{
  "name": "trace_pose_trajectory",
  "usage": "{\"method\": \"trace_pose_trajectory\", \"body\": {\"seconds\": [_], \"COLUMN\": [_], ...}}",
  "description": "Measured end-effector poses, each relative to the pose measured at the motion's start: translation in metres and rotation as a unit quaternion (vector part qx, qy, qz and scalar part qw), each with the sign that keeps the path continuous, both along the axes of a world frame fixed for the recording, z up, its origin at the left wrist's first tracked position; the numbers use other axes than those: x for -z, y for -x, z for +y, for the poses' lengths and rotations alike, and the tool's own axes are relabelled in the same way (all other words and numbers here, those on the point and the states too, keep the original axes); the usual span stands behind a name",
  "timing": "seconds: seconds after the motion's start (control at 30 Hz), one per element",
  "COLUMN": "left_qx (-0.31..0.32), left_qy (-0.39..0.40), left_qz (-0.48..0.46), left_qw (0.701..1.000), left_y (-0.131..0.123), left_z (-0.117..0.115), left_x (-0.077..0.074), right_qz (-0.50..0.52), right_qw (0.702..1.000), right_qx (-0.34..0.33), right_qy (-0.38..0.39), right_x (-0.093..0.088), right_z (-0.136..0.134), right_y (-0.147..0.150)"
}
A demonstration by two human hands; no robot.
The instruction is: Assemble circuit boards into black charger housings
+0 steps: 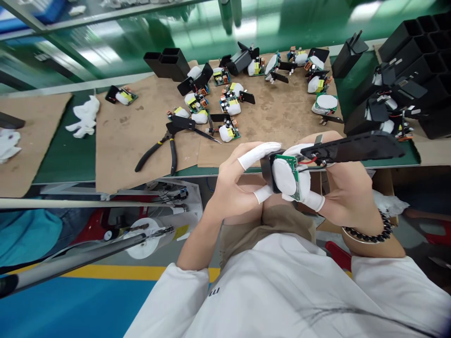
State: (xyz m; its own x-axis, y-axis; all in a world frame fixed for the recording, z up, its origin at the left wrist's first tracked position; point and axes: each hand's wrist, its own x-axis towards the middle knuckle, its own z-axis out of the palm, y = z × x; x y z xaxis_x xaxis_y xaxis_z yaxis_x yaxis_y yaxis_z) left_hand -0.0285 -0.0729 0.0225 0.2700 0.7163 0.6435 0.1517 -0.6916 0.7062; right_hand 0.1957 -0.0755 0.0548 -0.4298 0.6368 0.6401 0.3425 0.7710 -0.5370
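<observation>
Above my lap, both hands meet around one small assembly. My left hand (234, 176), with white finger cots on thumb and finger, grips a black plastic housing (268, 172). My right hand (347, 192), also in finger cots, holds a green circuit board (292, 164) with a white pad on it, right against the housing's mouth. How far the board sits inside is hidden. A long black cover (362, 146) with a metal prong sticks out to the right over my right hand, joined to the board by red and black wires.
Cardboard sheets (141, 136) cover the green bench, with several circuit boards (229, 131) along the back and middle. Black-handled pliers (171, 136) lie left of centre. Black housings stand at the back (174, 63) and stacked right (419, 56). A white glove (84, 117) lies left.
</observation>
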Motion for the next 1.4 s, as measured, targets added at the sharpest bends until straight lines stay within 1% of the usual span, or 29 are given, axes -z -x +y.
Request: {"method": "trace_pose_trajectory", "body": {"seconds": [0.1,0.23,0.37,0.47,0.53,0.6,0.63,0.67,0.73,0.77,0.8,0.87,0.93,1.0,1.03,1.1,1.13,1.2,1.27,1.3,1.33,1.4], "left_qx": [-0.005,0.007,0.008,0.008,-0.002,-0.020,-0.025,-0.024,0.000,0.019,0.037,0.070,0.088,0.079,0.065,0.023,-0.001,-0.056,-0.105,-0.118,-0.120,-0.103], "left_qy": [0.003,-0.008,-0.005,-0.010,-0.007,0.015,0.036,0.067,0.153,0.199,0.242,0.302,0.320,0.304,0.287,0.244,0.222,0.176,0.138,0.128,0.129,0.153], "left_qz": [0.004,-0.013,-0.007,-0.009,-0.011,-0.013,-0.019,-0.028,-0.049,-0.059,-0.069,-0.088,-0.099,-0.090,-0.078,-0.039,-0.013,0.041,0.078,0.081,0.074,0.034], "left_qw": [1.000,1.000,1.000,1.000,1.000,1.000,0.999,0.997,0.987,0.978,0.967,0.947,0.938,0.945,0.953,0.969,0.975,0.982,0.982,0.981,0.982,0.982], "left_y": [-0.001,-0.001,0.000,0.001,-0.001,-0.004,-0.005,-0.006,-0.007,-0.007,-0.006,-0.004,-0.004,-0.005,-0.006,-0.008,-0.009,-0.011,-0.014,-0.015,-0.017,-0.021], "left_z": [0.000,0.002,0.002,0.002,0.001,0.002,0.002,0.002,0.002,0.002,0.001,-0.001,-0.003,-0.005,-0.005,-0.005,-0.005,-0.002,0.002,0.005,0.008,0.014], "left_x": [0.001,0.002,0.001,0.001,0.004,0.010,0.014,0.018,0.025,0.027,0.028,0.027,0.023,0.017,0.015,0.012,0.012,0.014,0.019,0.022,0.025,0.031], "right_qz": [-0.005,0.006,-0.029,-0.035,-0.039,-0.045,-0.047,-0.048,-0.039,-0.017,0.017,0.096,0.143,0.149,0.150,0.141,0.121,0.051,-0.030,-0.060,-0.077,-0.089], "right_qw": [1.000,1.000,0.999,0.999,0.999,0.999,0.999,0.997,0.983,0.973,0.964,0.949,0.936,0.929,0.930,0.942,0.949,0.962,0.970,0.972,0.975,0.980], "right_qx": [-0.003,-0.006,-0.014,-0.026,-0.017,0.000,0.003,-0.004,-0.048,-0.071,-0.088,-0.100,-0.084,-0.048,-0.020,0.038,0.066,0.112,0.137,0.142,0.145,0.142], "right_qy": [-0.009,0.006,0.025,0.006,-0.010,-0.005,0.017,0.057,0.172,0.221,0.252,0.283,0.310,0.336,0.334,0.302,0.283,0.243,0.199,0.175,0.151,0.110], "right_x": [-0.002,-0.002,-0.006,-0.007,-0.005,0.000,0.002,0.005,0.008,0.009,0.009,0.006,-0.002,-0.013,-0.019,-0.031,-0.036,-0.040,-0.036,-0.031,-0.025,-0.010], "right_z": [0.001,0.000,-0.002,-0.002,-0.001,0.003,0.005,0.008,0.013,0.016,0.019,0.021,0.021,0.017,0.015,0.012,0.012,0.012,0.015,0.017,0.019,0.022], "right_y": [0.003,0.003,0.003,0.006,0.009,0.010,0.009,0.007,0.001,-0.003,-0.007,-0.011,-0.011,-0.007,-0.004,0.000,0.002,0.002,0.002,0.002,0.002,0.004]}}
